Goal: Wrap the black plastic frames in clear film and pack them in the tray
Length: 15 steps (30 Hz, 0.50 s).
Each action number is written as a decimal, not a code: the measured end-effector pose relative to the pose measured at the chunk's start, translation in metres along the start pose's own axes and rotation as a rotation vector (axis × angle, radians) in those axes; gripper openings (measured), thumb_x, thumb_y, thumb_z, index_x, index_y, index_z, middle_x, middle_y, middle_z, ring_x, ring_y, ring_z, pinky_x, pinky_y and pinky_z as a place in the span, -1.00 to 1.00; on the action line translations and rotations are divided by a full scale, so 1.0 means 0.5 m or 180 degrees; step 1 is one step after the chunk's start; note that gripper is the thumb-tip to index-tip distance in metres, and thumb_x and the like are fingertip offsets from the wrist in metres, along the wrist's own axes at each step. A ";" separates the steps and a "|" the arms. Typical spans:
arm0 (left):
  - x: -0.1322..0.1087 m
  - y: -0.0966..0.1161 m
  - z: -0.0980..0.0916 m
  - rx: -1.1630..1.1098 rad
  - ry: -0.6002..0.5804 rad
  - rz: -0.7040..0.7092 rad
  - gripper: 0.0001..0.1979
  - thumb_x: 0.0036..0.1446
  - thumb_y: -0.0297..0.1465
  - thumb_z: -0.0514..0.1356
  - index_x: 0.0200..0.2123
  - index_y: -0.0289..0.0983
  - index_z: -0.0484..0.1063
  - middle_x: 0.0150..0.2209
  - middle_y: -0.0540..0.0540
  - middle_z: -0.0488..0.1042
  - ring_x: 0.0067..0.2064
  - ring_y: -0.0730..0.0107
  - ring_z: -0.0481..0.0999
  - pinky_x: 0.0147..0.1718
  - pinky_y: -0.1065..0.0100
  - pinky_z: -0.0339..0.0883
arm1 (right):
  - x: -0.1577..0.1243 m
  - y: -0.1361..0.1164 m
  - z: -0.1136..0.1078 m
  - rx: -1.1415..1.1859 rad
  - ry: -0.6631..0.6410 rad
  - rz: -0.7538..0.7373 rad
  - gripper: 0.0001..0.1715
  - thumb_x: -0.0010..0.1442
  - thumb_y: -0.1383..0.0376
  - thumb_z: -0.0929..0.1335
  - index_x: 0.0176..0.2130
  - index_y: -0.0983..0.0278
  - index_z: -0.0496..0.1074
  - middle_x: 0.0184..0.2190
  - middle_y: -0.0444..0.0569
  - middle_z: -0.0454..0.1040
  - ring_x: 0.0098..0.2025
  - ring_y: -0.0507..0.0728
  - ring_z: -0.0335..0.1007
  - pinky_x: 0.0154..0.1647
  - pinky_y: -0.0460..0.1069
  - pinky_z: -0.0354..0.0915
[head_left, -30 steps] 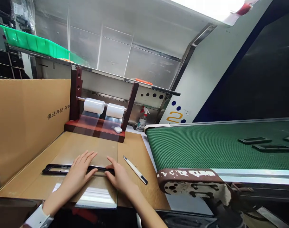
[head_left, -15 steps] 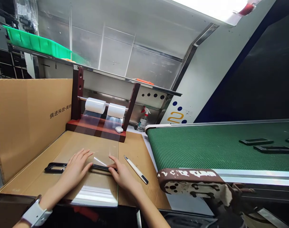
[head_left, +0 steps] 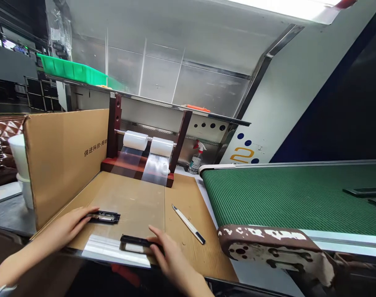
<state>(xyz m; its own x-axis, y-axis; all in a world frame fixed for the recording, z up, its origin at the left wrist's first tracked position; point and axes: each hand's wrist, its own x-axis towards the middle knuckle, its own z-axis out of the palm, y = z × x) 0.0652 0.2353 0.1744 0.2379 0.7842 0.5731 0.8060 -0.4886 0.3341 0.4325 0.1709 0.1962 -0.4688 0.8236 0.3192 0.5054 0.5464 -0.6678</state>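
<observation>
Along the far left stands a quilted brown bag [head_left: 4, 132] with a chain, and beside it a pale cup-like container [head_left: 24, 175]. Next comes an upright cardboard panel [head_left: 67, 161] with printed characters, rising along the left side of the cardboard mat [head_left: 203, 260] that covers the desk [head_left: 259, 270]. Above and behind the panel, a green plastic bin [head_left: 72, 71] sits on the shelf.

Near the left front corner of the mat, the left hand [head_left: 73, 221] has its fingers and thumb closed narrowly on the left end of a slim black frame [head_left: 109, 215], over a clear sheet [head_left: 138, 198]. At the back edge of the mat, a dark red stand [head_left: 113, 134] carries two rolls of clear film, the left roll [head_left: 135, 141] and the right roll [head_left: 162, 147], with film hanging from both.

By the desk's front edge, a second black frame [head_left: 134, 239] is pinched at its right end by the right hand [head_left: 169, 251]; whether it is lifted cannot be told. Just right of the sheet, a white utility knife [head_left: 188, 225] lies slantwise on the mat. Behind it, at the desk's back edge, stands a spray bottle [head_left: 195, 162]. Farthest right, a green conveyor belt [head_left: 283, 198] bears dark frame-like pieces [head_left: 365, 192].
</observation>
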 end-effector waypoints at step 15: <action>0.036 -0.016 -0.002 0.0042 -0.1018 0.0036 -0.61 0.21 -0.22 0.04 0.05 -0.14 0.44 0.01 -0.07 0.55 0.02 0.11 0.51 0.04 0.10 0.36 | -0.022 0.013 0.040 -0.0409 0.0611 -0.0621 -0.32 0.24 0.44 0.27 0.25 0.04 0.03 0.03 -0.04 0.43 0.07 0.14 0.35 0.12 0.08 0.33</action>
<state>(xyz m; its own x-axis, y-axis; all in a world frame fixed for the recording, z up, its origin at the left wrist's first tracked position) 0.0627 0.2528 0.1826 0.4035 0.8603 0.3115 0.8088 -0.4946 0.3182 0.4265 0.1622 0.1748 -0.4268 0.7080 0.5626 0.5124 0.7019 -0.4946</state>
